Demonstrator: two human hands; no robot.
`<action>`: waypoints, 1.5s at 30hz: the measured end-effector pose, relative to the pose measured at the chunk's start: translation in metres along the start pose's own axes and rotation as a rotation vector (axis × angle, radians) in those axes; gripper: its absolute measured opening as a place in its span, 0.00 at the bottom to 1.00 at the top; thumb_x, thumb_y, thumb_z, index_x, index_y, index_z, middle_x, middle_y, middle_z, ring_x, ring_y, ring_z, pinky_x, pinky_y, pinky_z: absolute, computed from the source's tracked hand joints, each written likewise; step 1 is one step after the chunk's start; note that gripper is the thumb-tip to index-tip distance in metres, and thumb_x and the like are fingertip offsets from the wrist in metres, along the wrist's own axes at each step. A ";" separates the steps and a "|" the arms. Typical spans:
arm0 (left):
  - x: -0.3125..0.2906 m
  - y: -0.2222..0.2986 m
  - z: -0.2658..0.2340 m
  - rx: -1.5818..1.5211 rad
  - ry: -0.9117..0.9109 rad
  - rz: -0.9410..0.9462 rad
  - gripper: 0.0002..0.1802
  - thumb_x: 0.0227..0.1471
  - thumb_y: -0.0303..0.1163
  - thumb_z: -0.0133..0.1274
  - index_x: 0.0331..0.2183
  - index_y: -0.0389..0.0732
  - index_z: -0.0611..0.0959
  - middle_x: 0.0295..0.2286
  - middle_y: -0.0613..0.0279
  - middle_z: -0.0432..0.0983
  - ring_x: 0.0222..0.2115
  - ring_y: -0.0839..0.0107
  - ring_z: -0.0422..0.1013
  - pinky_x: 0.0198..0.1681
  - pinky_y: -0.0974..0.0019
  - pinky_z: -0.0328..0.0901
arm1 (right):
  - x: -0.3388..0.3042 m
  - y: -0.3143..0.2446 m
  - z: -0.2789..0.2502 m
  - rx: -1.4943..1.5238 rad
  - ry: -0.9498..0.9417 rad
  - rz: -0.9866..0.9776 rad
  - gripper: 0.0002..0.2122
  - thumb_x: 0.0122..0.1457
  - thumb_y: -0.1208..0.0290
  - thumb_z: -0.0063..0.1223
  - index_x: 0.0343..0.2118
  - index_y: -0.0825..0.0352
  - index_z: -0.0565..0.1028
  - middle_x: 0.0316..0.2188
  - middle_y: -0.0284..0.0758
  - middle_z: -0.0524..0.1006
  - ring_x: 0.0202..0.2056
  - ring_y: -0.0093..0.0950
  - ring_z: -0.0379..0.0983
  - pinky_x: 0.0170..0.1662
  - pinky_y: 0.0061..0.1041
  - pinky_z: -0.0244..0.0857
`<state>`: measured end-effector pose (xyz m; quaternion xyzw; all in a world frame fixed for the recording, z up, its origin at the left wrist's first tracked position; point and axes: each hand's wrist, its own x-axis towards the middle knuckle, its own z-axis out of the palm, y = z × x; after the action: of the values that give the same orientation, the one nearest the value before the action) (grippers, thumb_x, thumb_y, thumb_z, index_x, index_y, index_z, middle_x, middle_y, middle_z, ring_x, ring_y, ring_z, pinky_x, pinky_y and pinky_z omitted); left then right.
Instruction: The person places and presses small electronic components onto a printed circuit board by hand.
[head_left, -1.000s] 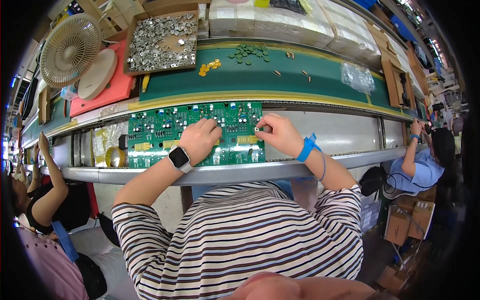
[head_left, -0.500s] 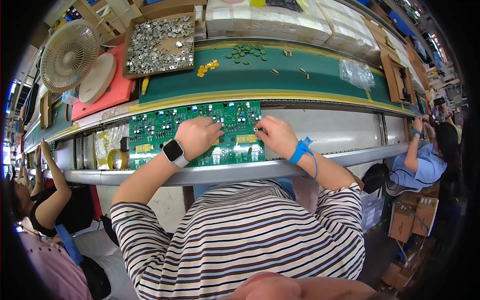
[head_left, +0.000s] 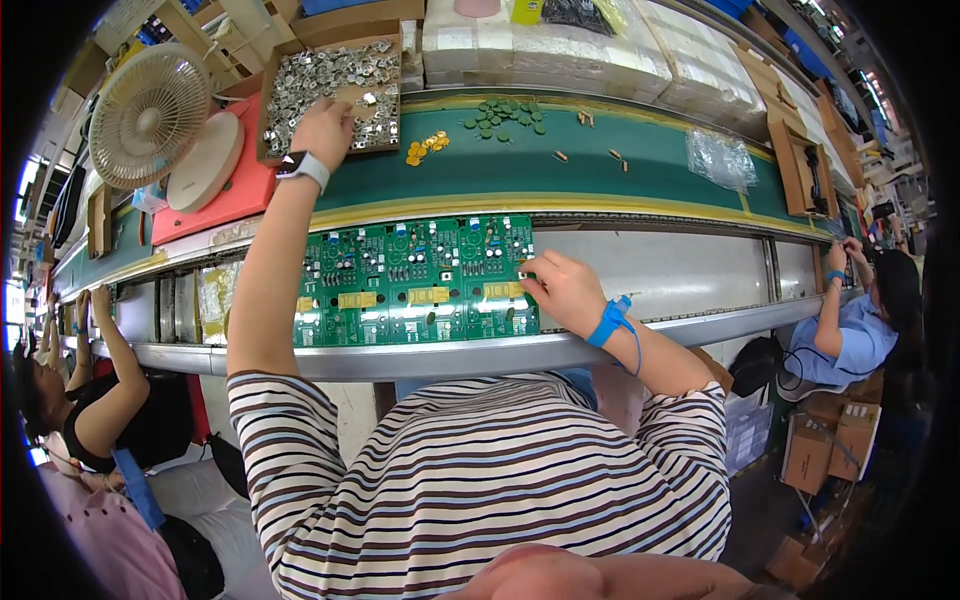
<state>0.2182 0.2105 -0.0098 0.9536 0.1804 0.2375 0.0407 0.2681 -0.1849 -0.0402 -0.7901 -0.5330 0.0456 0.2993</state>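
Observation:
My left hand [head_left: 322, 134], with a watch on its wrist, reaches over the cardboard box [head_left: 392, 145] of small silvery metal brackets [head_left: 300, 80]. Its bent fingers are slightly apart at the brackets; whether they touch one is hard to see. My right hand [head_left: 565, 292], wearing a blue wrist strap, is closed in a pinch on a small metal bracket [head_left: 523, 275]. That bracket is at the right edge of a panel of green circuit boards [head_left: 420, 322]. The boards carry yellow blocks, capacitors and other small parts, and my left forearm hides their left end.
Green discs [head_left: 505, 118], yellow discs [head_left: 425, 148] and a few small tan parts [head_left: 616, 155] lie on the green bench strip. A fan [head_left: 150, 115] stands at left. A metal rail [head_left: 660, 325] runs along the near edge. Other people sit at both sides.
My left hand has left the circuit boards and moved up and left to the box of brackets. My right hand stays at the boards' right edge, still pinching a bracket.

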 end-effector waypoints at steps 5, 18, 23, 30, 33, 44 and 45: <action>0.019 0.006 0.010 0.080 -0.121 0.019 0.12 0.48 0.34 0.51 0.36 0.43 0.81 0.35 0.52 0.72 0.36 0.54 0.70 0.41 0.57 0.65 | 0.000 0.007 0.001 -0.016 0.052 -0.028 0.05 0.47 0.72 0.55 0.27 0.62 0.72 0.23 0.32 0.69 0.24 0.33 0.70 0.26 0.32 0.65; 0.015 0.014 0.007 0.020 -0.183 -0.021 0.07 0.46 0.29 0.51 0.31 0.40 0.75 0.33 0.50 0.73 0.35 0.52 0.70 0.39 0.55 0.65 | 0.001 0.003 0.002 -0.113 0.103 -0.170 0.06 0.45 0.73 0.57 0.28 0.63 0.74 0.20 0.33 0.68 0.22 0.32 0.69 0.25 0.30 0.64; -0.015 0.053 -0.022 -0.195 -0.096 -0.021 0.06 0.45 0.26 0.52 0.30 0.39 0.75 0.31 0.52 0.74 0.33 0.53 0.71 0.33 0.59 0.66 | -0.002 -0.013 -0.015 -0.008 0.079 -0.073 0.13 0.47 0.77 0.52 0.38 0.66 0.72 0.22 0.35 0.69 0.22 0.33 0.68 0.26 0.29 0.63; -0.143 0.155 -0.052 -0.696 -0.331 0.319 0.12 0.38 0.19 0.54 0.31 0.40 0.80 0.29 0.58 0.72 0.28 0.60 0.72 0.31 0.63 0.69 | -0.013 -0.016 -0.028 0.441 -0.044 0.105 0.13 0.51 0.79 0.49 0.41 0.68 0.70 0.27 0.37 0.72 0.22 0.31 0.69 0.27 0.24 0.64; -0.171 0.174 -0.050 -0.687 -0.445 0.291 0.14 0.38 0.20 0.54 0.33 0.41 0.80 0.29 0.59 0.73 0.28 0.62 0.72 0.30 0.65 0.69 | -0.017 -0.021 -0.036 0.449 -0.192 0.230 0.11 0.53 0.76 0.50 0.41 0.68 0.71 0.29 0.38 0.74 0.23 0.31 0.70 0.27 0.24 0.64; -0.184 0.194 -0.042 -0.519 -0.381 0.432 0.20 0.37 0.22 0.54 0.39 0.41 0.76 0.22 0.59 0.71 0.25 0.62 0.70 0.25 0.62 0.66 | -0.033 -0.026 -0.024 0.208 -0.144 -0.061 0.11 0.49 0.78 0.51 0.37 0.68 0.73 0.26 0.37 0.71 0.28 0.36 0.69 0.32 0.30 0.65; -0.184 0.195 -0.041 -0.519 -0.381 0.433 0.20 0.37 0.22 0.54 0.39 0.41 0.76 0.22 0.59 0.71 0.25 0.62 0.70 0.25 0.62 0.66 | -0.035 -0.026 -0.022 0.207 -0.143 -0.060 0.11 0.49 0.78 0.51 0.37 0.68 0.73 0.26 0.37 0.71 0.28 0.36 0.69 0.32 0.30 0.65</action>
<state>0.1108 -0.0381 -0.0220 0.9547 -0.1021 0.0969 0.2622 0.2404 -0.2179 -0.0169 -0.7334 -0.5689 0.1477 0.3416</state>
